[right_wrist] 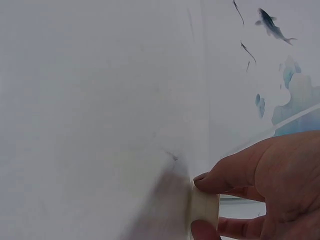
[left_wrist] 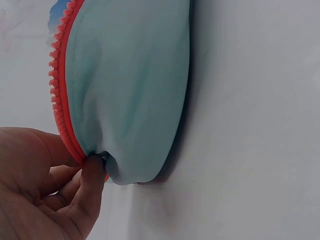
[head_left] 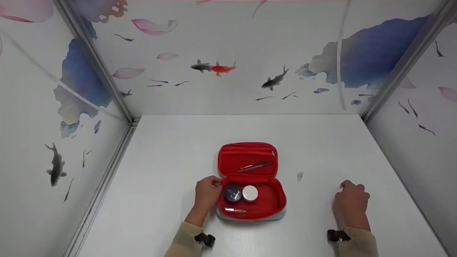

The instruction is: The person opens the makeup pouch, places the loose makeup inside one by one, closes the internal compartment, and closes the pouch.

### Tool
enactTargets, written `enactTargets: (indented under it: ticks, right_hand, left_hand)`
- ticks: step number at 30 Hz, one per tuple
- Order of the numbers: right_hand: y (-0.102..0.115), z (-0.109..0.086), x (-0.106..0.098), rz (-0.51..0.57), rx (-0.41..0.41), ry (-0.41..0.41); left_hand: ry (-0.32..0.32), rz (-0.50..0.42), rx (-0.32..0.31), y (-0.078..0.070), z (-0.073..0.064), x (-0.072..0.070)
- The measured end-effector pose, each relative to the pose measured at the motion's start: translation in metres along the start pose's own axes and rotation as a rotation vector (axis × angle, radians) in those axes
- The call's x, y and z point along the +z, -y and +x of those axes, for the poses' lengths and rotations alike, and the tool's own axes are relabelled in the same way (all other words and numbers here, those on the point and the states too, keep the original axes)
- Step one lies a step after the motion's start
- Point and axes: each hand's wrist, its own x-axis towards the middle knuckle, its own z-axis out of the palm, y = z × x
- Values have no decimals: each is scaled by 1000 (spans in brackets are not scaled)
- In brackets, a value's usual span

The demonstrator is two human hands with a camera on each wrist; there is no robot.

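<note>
An unzipped cosmetic bag [head_left: 266,200], red inside and pale green outside, lies on the table with its lid folded back. My left hand [head_left: 208,192] pinches its left rim beside the red zipper [left_wrist: 59,100]. Inside sit a dark round jar [head_left: 232,193] with a white letter, a white-topped round jar [head_left: 250,193] and a small tube [head_left: 235,210] with a silver end. Two thin brushes [head_left: 254,166] lie in the lid. Off to the right, my right hand [head_left: 352,201] holds a small cream-coloured object [right_wrist: 204,204] between thumb and fingers, close over the table; its kind cannot be made out.
The white table [head_left: 171,150] is bounded by printed panels at the back [head_left: 228,39], left and right. A small greyish mark [head_left: 300,176] shows on the tabletop between the bag and my right hand.
</note>
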Motion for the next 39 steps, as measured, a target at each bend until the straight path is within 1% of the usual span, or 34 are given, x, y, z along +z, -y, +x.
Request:
enactTargets:
  ticks: [4, 7, 11, 14, 20, 23, 26, 31, 35, 39]
  right_hand:
    - [6, 1, -3, -24, -48, -22]
    - [13, 0, -4, -47, -110, -38]
    - [26, -4, -1, -35, -190, -42]
    - [36, -5, 1, -7, -228, -36]
    - [59, -8, 2, 93, -251, -9]
    - [73, -13, 2, 117, -278, -11]
    - [89, -18, 3, 120, -305, -15]
    - [111, -24, 9, 121, -295, 10]
    - [121, -26, 14, 120, -286, 14]
    - [128, -27, 18, 130, -309, -2]
  left_hand:
    - [-3, -7, 6, 1, 0, 1]
    - [0, -9, 0, 1, 0, 1]
    - [6, -6, -3, 1, 0, 0]
    - [6, -3, -7, 0, 0, -1]
    - [6, 3, -31, 1, -2, 1]
    - [9, -2, -41, 1, -3, 0]
    - [9, 0, -44, 1, -2, 0]
    - [3, 10, -46, 1, -1, 0]
    - [-1, -3, -29, 2, -2, 0]
    - [-8, -1, -10, 3, -2, 0]
